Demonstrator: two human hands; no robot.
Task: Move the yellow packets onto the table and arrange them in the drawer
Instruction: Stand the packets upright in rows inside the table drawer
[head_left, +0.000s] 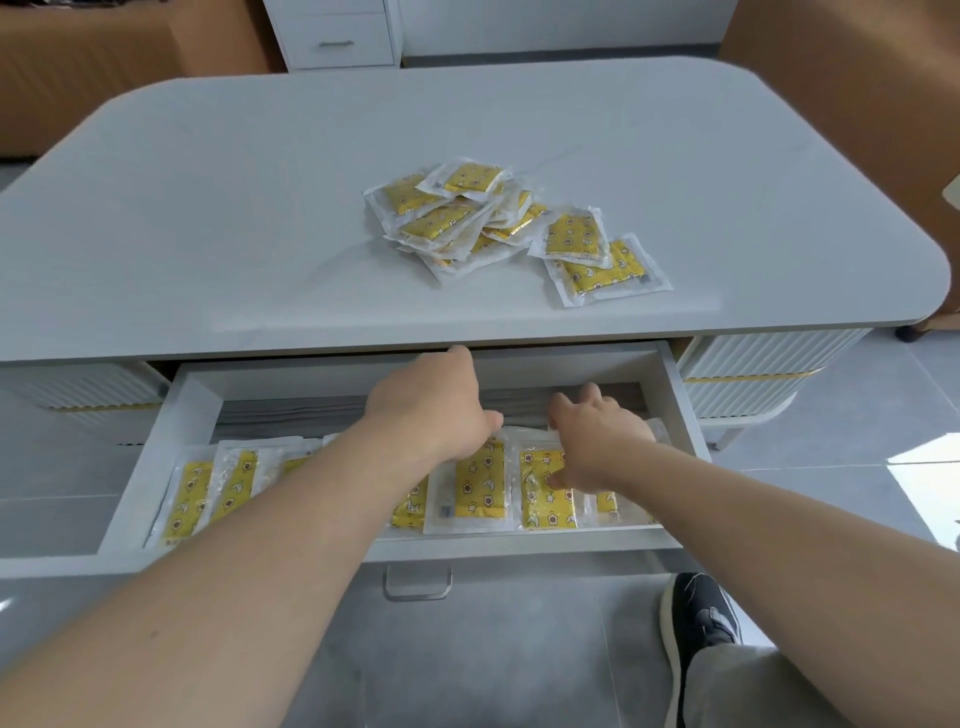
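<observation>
Left hand (441, 410): reaches into the open drawer (156, 467), knuckles up, fingers bent down behind the top edge of the centre packet (480, 486). Fingertips are hidden, so I cannot tell whether it grips that packet or only rests on it.

Right hand (597, 441): just beside the left, fingers spread and loose, thumb pressed flat on the neighbouring packet (543, 499). It holds nothing visible.

Position of items: a row of yellow packets (234, 488) lies overlapped along the front of the drawer, running from near the left wall to near the right. More sit in a loose pile (457, 218) on the counter (208, 208). Two stray packets (605, 270) lie just right of the pile, one overlapping the other.

Step, as judged: transfer to the counter looks done and the drawer arrangement is under way. Both hands appear to be squaring up the right end of the row.

Next move, as judged:
- Free both hands without dragging the row askew.
- Reach up over the counter edge to the pile or the strays and take a packet.
- The front row looks nearly full, so further packets likely go behind it, where bare drawer floor shows.
- The clear wrappers look slick, so expect sliding.
</observation>
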